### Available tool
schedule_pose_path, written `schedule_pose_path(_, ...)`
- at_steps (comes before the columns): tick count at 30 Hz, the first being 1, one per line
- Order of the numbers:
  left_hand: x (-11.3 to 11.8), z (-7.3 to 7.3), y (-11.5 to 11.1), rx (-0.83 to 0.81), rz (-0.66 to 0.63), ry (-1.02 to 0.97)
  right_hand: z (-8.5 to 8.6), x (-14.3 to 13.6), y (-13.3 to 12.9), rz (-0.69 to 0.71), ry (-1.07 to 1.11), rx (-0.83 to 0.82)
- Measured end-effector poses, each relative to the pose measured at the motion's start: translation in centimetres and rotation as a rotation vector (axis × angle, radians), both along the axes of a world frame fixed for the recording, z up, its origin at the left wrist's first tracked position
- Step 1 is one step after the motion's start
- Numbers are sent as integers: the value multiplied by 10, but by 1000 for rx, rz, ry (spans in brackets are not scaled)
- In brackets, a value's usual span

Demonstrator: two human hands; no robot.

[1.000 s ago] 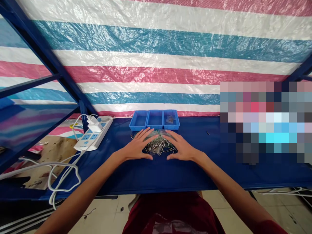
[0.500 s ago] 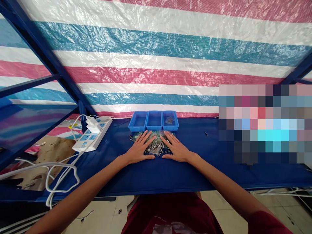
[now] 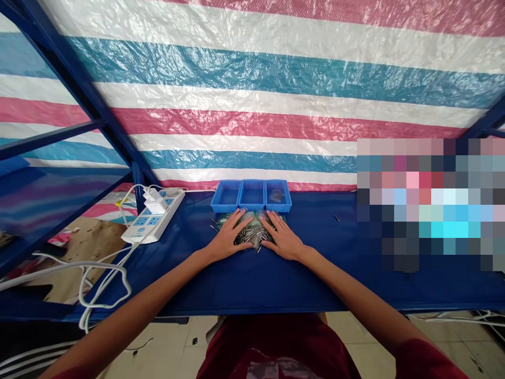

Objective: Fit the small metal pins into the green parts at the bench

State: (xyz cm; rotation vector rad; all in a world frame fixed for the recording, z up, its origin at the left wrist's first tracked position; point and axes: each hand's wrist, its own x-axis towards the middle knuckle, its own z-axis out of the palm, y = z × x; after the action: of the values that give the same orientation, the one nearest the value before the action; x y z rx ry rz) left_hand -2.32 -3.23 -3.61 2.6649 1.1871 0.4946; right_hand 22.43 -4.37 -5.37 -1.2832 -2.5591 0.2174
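Note:
A pile of small metal pins and clear plastic bags (image 3: pixel 252 234) lies on the blue table, with green pieces at its back edge. My left hand (image 3: pixel 229 237) rests on the pile's left side, fingers spread, palm down. On the right side, my right hand (image 3: pixel 284 239) lies in the same way with its fingers apart. Both thumbs point inward along the near edge of the pile. Neither hand grips anything. What lies under the palms is hidden.
Three joined blue bins (image 3: pixel 252 195) stand behind the pile; the right one holds a small clear bag (image 3: pixel 276 195). A white power strip (image 3: pixel 153 218) with cables is at the left. One small dark pin (image 3: pixel 336 218) lies to the right.
Both thumbs have moved slightly up against the near edge of the pile, and the hands have shifted a little. The view has moved slightly.

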Motion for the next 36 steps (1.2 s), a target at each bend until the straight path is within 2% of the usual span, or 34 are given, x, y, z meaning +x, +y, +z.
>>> schedule_pose_path(6, -10, 14, -3, 97, 22, -36, 7, 3, -4, 14, 39, 3)
schedule_pose_path(8, -17, 15, -8, 114, 150, -72, 8, 4, -7, 14, 41, 4)
schedule_pose_path(10, -24, 13, -14, 73, 345, -109, 9, 5, -10, 10, 37, 9)
schedule_pose_path(12, -30, 9, -20, -33, 510, -106, 8, 6, -12, 7, 34, 12)
schedule_pose_path(14, -34, 5, -23, -160, 590, -89, 8, 6, -13, 10, 32, 5)
schedule_pose_path(17, -33, 7, -24, -251, 586, -96, 7, 6, -13, 11, 37, -11)
schedule_pose_path(23, -32, 14, -19, -216, 501, -160, 7, 6, -13, -5, 52, -19)
schedule_pose_path(31, -42, 1, -8, -172, 455, -343, 4, 6, -12, -5, 45, 6)
schedule_pose_path(36, -44, -1, -4, -194, 447, -443, 3, 6, -12, -10, 38, 5)
